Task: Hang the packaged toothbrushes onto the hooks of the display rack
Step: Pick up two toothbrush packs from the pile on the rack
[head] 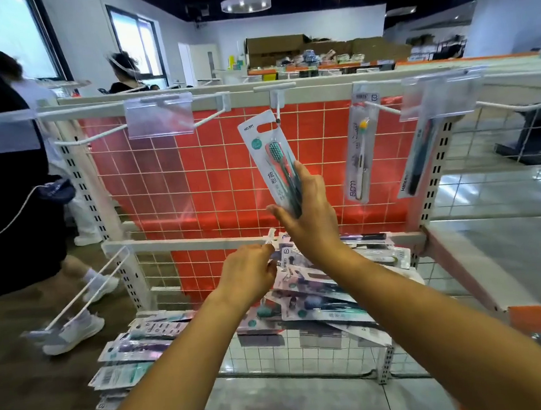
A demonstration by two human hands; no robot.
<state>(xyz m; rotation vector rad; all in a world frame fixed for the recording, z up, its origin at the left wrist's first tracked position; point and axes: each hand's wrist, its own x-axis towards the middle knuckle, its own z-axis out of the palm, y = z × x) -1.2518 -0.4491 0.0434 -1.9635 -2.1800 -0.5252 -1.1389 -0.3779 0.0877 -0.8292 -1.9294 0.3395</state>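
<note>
My right hand (306, 214) grips the lower end of a packaged toothbrush (265, 149) with teal bristles and holds it up tilted. The pack's top slot sits at the tip of the middle hook (277, 115) of the display rack (311, 92). My left hand (249, 276) is lower, its fingers pinched at the top of a pack in the pile of packaged toothbrushes (317, 296) on the wire shelf. Two packs hang on hooks to the right: a white one (361, 149) and a dark one (418, 157).
Empty hooks with clear label holders (159, 119) jut out at upper left. A loose hook (83, 295) hangs off the rack's lower left. Red grid backing (200, 178) lies behind the hooks. People (5, 171) stand close on the left. More packs (134, 347) lie at lower left.
</note>
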